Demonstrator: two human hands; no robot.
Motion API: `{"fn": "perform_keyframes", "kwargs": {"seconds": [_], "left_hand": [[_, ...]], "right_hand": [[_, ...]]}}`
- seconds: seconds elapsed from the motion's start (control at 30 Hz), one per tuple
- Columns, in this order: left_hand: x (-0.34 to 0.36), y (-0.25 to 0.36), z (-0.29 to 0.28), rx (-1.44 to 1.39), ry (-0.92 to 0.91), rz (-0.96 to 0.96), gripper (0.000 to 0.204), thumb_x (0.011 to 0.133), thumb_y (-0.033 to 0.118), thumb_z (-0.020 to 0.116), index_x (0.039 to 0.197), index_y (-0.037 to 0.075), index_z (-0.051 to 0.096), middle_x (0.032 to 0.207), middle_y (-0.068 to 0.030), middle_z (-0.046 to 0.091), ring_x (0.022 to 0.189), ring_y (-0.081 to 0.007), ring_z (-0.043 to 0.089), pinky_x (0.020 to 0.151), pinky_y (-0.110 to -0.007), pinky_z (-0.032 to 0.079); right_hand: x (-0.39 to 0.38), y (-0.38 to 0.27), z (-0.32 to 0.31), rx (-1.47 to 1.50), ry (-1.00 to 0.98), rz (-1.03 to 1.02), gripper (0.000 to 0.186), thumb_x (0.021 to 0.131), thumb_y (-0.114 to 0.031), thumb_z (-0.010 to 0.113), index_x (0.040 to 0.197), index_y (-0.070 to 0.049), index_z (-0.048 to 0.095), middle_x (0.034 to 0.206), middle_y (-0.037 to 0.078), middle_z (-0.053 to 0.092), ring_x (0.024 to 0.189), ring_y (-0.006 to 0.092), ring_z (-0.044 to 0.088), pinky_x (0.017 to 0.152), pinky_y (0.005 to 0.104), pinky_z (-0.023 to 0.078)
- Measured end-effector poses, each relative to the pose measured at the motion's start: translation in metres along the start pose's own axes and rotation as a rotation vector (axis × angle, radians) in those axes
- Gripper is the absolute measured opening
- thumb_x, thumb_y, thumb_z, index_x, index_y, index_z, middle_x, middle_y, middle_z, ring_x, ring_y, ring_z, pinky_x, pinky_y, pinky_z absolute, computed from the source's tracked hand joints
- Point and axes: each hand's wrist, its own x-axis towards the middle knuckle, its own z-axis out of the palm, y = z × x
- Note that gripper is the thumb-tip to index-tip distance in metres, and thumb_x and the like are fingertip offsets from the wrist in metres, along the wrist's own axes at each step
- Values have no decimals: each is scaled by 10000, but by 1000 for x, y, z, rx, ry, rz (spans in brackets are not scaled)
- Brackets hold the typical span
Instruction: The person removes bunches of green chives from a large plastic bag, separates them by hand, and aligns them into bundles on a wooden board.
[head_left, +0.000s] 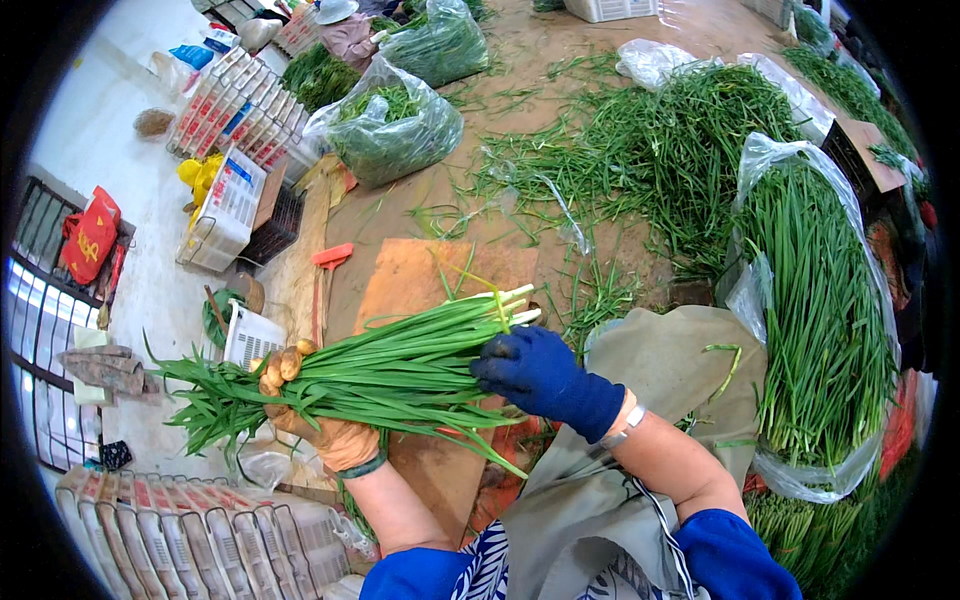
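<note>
Here, in the head view, the left hand [318, 415] in a tan glove has its fingers closed round the leafy middle of a bunch of garlic chives [375, 372], held level above a wooden board [405, 285]. The right hand [540, 375], blue-gloved, has its fingers curled over the pale cut ends. The bunch seems mid-gathering, and evening those ends would call for a firm left-hand hold.

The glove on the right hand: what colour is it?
Dark blue; the right hand grips the bundle of green chives, seen in the head view.
</note>
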Motion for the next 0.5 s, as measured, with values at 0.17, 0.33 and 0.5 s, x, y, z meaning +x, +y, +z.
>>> {"fn": "perform_keyframes", "kwargs": {"seconds": [0.17,0.33,0.5], "left_hand": [[-2,1,-4,148,84,-23,165,859,171,484,711,100,464,708,-6,516,711,-145,477,813,-314,378],[2,1,-12,128,76,-71,145,842,123,523,723,93,445,689,-24,495,722,-137,509,836,-340,428],[10,20,-8,229,219,33,138,830,136,521,713,105,456,666,-8,494,688,-118,504,838,-314,416]], "right_hand": [[-7,10,0,339,-48,90,139,685,-114,643,789,-95,552,763,68,563,712,285,548,636,363,443],[-10,8,-12,255,-296,98,105,669,-91,610,739,-84,532,690,91,550,687,310,538,617,384,433],[-58,64,-29,-596,-386,356,126,619,-87,585,741,-113,566,716,84,569,717,291,562,650,406,414]]}}
